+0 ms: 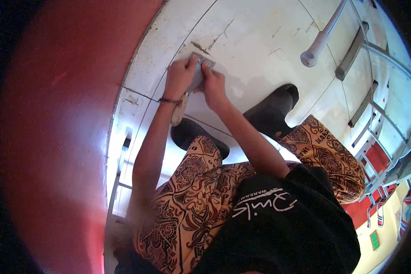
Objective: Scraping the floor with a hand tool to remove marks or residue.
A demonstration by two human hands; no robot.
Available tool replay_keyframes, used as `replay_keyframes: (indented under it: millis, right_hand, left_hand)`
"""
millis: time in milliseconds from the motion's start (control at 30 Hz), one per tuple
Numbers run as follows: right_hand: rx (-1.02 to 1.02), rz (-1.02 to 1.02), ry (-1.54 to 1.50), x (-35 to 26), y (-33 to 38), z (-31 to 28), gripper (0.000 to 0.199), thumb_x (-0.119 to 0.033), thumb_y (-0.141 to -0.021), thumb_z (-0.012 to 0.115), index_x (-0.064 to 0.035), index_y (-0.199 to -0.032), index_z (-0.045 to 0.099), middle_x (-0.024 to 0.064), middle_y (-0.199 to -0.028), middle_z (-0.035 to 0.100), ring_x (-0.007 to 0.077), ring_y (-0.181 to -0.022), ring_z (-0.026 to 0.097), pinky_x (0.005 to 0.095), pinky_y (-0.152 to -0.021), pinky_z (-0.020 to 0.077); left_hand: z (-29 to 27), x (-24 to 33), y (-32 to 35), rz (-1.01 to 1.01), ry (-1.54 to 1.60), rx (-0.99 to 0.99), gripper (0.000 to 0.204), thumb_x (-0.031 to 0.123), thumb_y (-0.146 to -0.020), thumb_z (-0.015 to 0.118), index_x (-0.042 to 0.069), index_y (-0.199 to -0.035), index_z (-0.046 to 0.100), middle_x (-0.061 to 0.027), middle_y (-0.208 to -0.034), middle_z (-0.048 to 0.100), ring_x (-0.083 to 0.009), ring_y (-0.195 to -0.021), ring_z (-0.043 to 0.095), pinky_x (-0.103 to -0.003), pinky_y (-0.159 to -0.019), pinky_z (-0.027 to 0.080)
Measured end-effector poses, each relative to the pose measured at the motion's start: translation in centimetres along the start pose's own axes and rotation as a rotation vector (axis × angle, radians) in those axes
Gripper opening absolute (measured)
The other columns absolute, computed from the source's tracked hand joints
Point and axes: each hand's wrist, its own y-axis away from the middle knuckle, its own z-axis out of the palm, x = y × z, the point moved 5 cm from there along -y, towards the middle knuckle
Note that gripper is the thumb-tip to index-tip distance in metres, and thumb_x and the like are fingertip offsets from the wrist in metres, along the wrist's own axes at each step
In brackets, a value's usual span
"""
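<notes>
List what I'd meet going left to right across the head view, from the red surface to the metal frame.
Red surface → left hand → right hand → right shoe → pale rod's rounded end → metal frame's dark bar. The flat grey tool overlaps both hands, so it is left out.

"What's underfoot?"

"A glossy floor (253, 68) of large white tiles, with thin dark lines between them."

"Any marks on it?"

"Dark brown grime (201, 47) sits near the top, and a few short streaks (277, 51) lie scattered to its right."

"And what stands on it?"

"One black shoe (187, 132), another black shoe (271, 108) apart from it, and, over to the right, dark bar-like feet (352, 52) under metal furniture (388, 54)."
</notes>
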Motion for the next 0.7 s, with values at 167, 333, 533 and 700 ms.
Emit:
replay_keyframes:
  millis: [167, 333, 533, 700]
  right_hand:
    - [-0.094, 0.109, 0.022, 5.4, 3.6, 1.9, 0.045, -0.033, -0.094, 0.052, 0.0117, -0.091, 0.058, 0.0123, -0.074, 0.060, 0.0201, -0.060, 0.061, 0.0322, -0.042, 0.0509]
    - [-0.005, 0.221, -0.089, 8.8, 3.5, 4.2, 0.043, -0.032, -0.094, 0.053, 0.0106, -0.089, 0.059, 0.0119, -0.074, 0.059, 0.0202, -0.060, 0.060, 0.0338, -0.045, 0.0524]
    - [0.026, 0.053, -0.324, 3.4, -0.3, 4.2, 0.040, -0.030, -0.094, 0.052, 0.0083, -0.088, 0.059, 0.0124, -0.074, 0.060, 0.0195, -0.058, 0.059, 0.0322, -0.045, 0.0503]
    - [0.041, 0.043, -0.369, 0.9, -2.4, 2.8, 0.038, -0.029, -0.094, 0.051, 0.0078, -0.090, 0.059, 0.0125, -0.073, 0.061, 0.0196, -0.058, 0.060, 0.0327, -0.044, 0.0515]
  left_hand:
    - [-2.5, -4.8, 5.7, -0.081, -0.004, 0.035, 0.042, 0.036, -0.091, 0.051, -0.004, -0.087, 0.063, -0.0266, -0.075, 0.060, -0.0413, -0.073, 0.062, -0.043, -0.063, 0.046]
    - [-4.6, -7.1, 5.1, -0.215, -0.051, -0.049, 0.043, 0.038, -0.091, 0.052, -0.004, -0.087, 0.063, -0.0259, -0.074, 0.060, -0.0404, -0.071, 0.062, -0.042, -0.062, 0.046]
    - [-3.2, -2.4, -1.6, -0.072, -0.168, -0.125, 0.047, 0.040, -0.089, 0.054, -0.005, -0.077, 0.063, -0.0246, -0.070, 0.060, -0.0395, -0.067, 0.061, -0.042, -0.061, 0.046]
    - [-1.2, -0.2, -4.7, -0.002, -0.227, -0.193, 0.049, 0.043, -0.089, 0.054, -0.005, -0.080, 0.064, -0.0251, -0.074, 0.062, -0.0384, -0.070, 0.062, -0.042, -0.064, 0.047]
